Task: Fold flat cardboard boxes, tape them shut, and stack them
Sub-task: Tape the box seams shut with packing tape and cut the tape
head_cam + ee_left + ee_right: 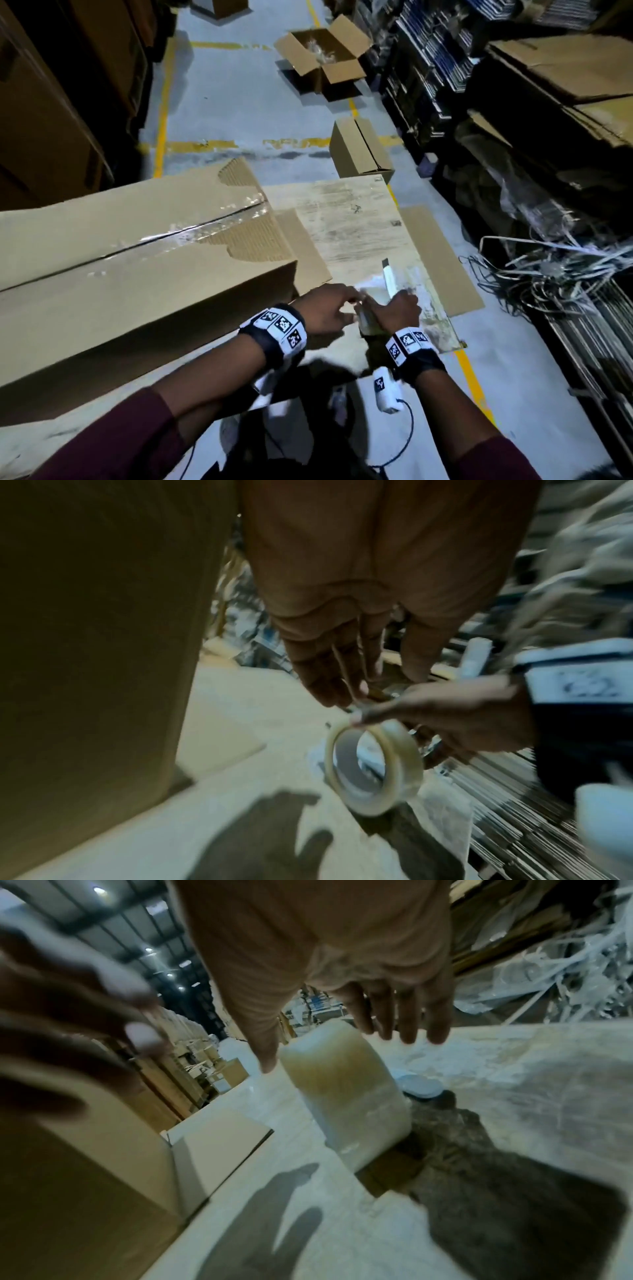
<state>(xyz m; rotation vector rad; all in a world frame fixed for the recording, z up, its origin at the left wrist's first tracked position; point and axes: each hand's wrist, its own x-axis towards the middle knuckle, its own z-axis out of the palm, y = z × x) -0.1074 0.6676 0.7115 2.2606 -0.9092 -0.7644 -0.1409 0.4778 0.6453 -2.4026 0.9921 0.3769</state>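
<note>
The roll of clear packing tape (373,767) stands on edge between the two hands, low over a pale worn board (363,219) that lies on the floor. In the left wrist view its open core faces the camera; in the right wrist view its broad yellowish band shows. The right hand (399,308) holds the roll from above, thumb on one side and fingers reaching down past the far side. The left hand (325,311) comes in from the left with its fingertips (337,693) at the top of the roll beside the right thumb; whether they pinch the tape's loose end or only touch it cannot be told through the blur. A white box cutter (388,279) lies on the board just beyond the right hand, blade end pointing away.

Left of the hands stands a long assembled cardboard box (137,260), its top seam covered with shiny clear tape, the paper skin torn away near the far end so the corrugation shows. Flat cardboard sheets (442,260) lie under the board. Farther along the grey floor (246,102) with yellow lines sit a small closed carton (361,147) and an open carton (323,56) with clear plastic inside. To the right, a tangle of white strapping (561,267) lies against racks.
</note>
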